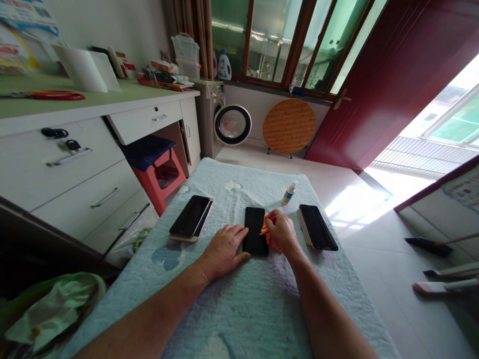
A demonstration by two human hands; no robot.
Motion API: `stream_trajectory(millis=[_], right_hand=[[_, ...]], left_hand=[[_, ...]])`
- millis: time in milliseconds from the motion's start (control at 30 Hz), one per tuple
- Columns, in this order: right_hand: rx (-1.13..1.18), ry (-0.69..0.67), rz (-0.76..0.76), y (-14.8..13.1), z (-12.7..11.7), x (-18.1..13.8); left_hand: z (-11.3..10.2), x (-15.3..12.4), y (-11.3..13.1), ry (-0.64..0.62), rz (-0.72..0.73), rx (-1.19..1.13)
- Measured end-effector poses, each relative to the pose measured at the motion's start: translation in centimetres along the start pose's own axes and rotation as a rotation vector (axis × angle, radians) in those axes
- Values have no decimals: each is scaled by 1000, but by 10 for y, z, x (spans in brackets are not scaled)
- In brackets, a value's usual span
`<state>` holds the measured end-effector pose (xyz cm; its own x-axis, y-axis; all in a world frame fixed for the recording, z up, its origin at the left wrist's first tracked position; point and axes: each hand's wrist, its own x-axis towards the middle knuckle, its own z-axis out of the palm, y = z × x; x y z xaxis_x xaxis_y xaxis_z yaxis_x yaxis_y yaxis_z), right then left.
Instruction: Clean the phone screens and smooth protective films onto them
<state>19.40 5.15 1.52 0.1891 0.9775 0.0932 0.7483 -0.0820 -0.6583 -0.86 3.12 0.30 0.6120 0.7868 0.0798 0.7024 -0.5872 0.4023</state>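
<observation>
A black smartphone [255,233] lies face up on the quilted cover. My left hand [224,249] rests at its left side, fingers stretched out and fingertips against the edge, thumb apart near the lower corner. Pinched in my right hand [282,229] is an orange cloth [272,240], which touches the phone's right edge. To the left, a stack of phones [191,217] has a dark screen on top. Another phone stack [318,227] sits right of my right hand. Behind that hand stands a small spray bottle [289,193] with a white top.
The light blue quilted cover [232,309] drapes the table. A desk with drawers [101,192] and a red stool [160,177] stand left, a bin [93,294] at lower left. Behind are a washing machine [209,109] with its door open and a round wooden board [290,124].
</observation>
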Motion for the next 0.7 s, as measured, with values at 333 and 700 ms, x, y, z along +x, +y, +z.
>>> stream_trajectory(millis=[333,700], right_hand=[[44,31,6,2,2,4],[-46,-13,-32,3,-1,5]], left_hand=[[-1,1,0,5,6,-7],[0,0,1,13,-6,15]])
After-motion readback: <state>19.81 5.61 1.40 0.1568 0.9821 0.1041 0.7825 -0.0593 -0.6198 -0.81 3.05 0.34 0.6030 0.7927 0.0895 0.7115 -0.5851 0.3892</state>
